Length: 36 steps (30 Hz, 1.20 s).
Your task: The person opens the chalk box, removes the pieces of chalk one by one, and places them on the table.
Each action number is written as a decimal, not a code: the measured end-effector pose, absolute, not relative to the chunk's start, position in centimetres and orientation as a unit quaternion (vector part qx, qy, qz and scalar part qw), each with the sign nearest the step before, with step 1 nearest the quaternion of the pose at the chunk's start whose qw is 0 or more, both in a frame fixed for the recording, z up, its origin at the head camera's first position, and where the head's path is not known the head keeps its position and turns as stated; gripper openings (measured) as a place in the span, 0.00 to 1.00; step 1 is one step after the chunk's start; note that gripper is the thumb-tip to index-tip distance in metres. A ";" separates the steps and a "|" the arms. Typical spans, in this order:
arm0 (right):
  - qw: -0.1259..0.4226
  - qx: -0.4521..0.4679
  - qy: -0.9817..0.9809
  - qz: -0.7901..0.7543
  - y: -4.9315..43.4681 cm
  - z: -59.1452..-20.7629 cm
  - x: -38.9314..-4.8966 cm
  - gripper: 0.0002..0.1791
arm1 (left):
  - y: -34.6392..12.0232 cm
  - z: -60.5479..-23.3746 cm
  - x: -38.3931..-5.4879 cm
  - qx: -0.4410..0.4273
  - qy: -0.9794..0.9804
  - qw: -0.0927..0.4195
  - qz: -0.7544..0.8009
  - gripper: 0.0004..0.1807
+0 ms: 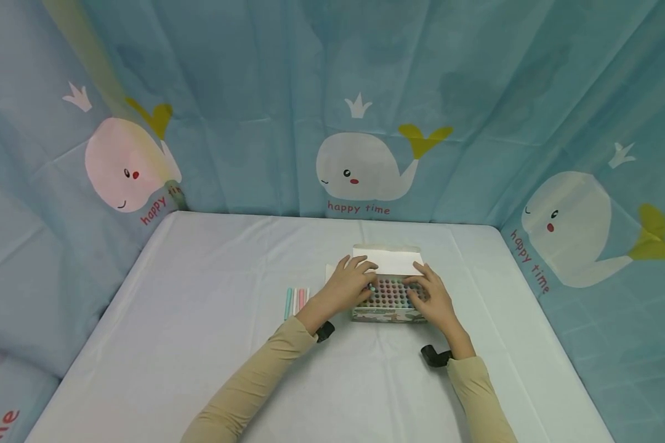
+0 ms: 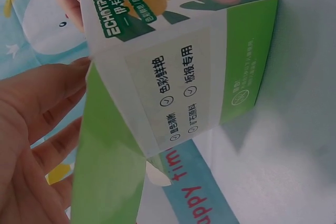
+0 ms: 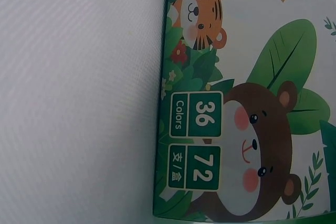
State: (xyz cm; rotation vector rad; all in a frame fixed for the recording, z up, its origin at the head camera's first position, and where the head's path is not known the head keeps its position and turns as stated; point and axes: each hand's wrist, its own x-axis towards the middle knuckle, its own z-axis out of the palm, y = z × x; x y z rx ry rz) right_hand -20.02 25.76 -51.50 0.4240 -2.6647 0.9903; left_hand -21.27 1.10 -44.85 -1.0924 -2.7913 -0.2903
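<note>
A box of chalk (image 1: 389, 315) stands open on the table, printed with cartoon animals and "36 Colors" in the right wrist view. Rows of coloured chalk tips (image 1: 390, 292) fill it. Over its left end, my left hand (image 1: 348, 285) pinches a small pale-teal chalk stick (image 1: 372, 287) between thumb and forefinger. The left wrist view shows that hand partly behind the green side flap (image 2: 107, 150). My right hand (image 1: 433, 298) reaches over the right end, its fingers loosely bent above the chalk; nothing shows in its grasp. Its fingertips' contact is hard to make out.
Several loose chalk sticks (image 1: 295, 301), teal, white and pink, lie side by side left of the box. The raised lid (image 1: 393, 261) leans back behind it. A white cloth covers the table (image 1: 199, 344). Blue whale-print curtains (image 1: 244, 123) hang behind and at both sides.
</note>
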 end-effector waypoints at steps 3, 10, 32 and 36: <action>0.131 0.144 -0.920 0.339 25.7 -51.6 -20.0 0.09 | 1.1 -44.9 -21.3 -0.359 -0.926 0.063 -0.096 0.04; 0.131 0.146 -0.918 0.345 25.6 -51.6 -19.9 0.09 | 1.1 -45.0 -21.2 -0.358 -0.926 0.063 -0.099 0.04; 0.130 0.143 -0.916 0.352 25.6 -51.5 -19.8 0.08 | -0.5 -43.4 -21.4 -0.344 -0.897 0.090 -0.264 0.09; 0.134 0.148 -0.915 0.351 25.6 -51.5 -19.8 0.09 | -1.2 -43.2 -21.3 -0.331 -0.877 0.090 -0.336 0.08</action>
